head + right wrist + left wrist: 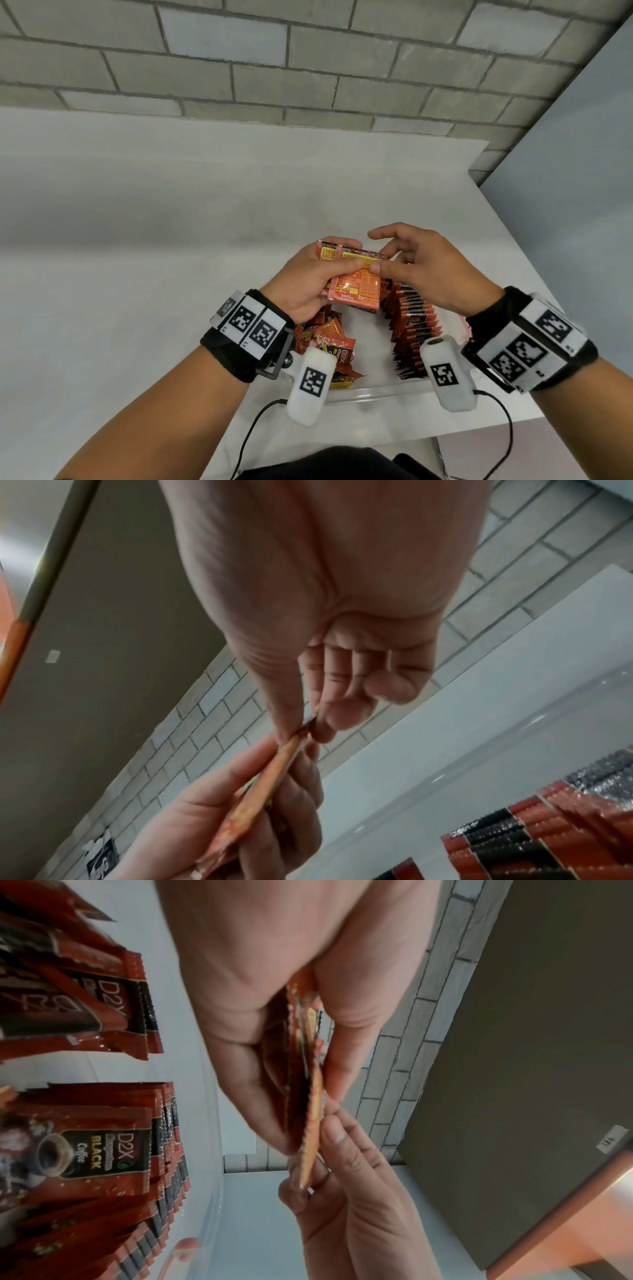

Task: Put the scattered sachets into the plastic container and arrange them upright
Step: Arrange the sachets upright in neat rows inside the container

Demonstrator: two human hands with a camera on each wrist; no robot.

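Sorting is the step in hand, by my judgement: the left hand [310,284] is gripping a small stack of sachets [352,274] above the plastic container [376,394], thumb curled over the near face and fingers behind, while the right hand [424,270] is pinching the right edge of the frontmost sachet [356,291] between thumb and forefinger, its other fingers lying loose and spread. Both grips are closed on the packets; neither is free.

Directly below the right grip, a row of upright sachets [416,329] is running along the container's right side, leaning slightly. Below and behind the left grip, a heap of loose sachets [329,342] is lying flat and jumbled in the container's left part. The container is sitting on the white desk [171,257].

The held stack is standing on edge, broad printed faces turned toward the person, long axis running roughly left to right between the two grips; both wrist views are showing it edge-on as a thin strip.

The next move probably calls for squaring the packets, or peeling the front one free, then turning them to match the row and sliding them in without toppling it.
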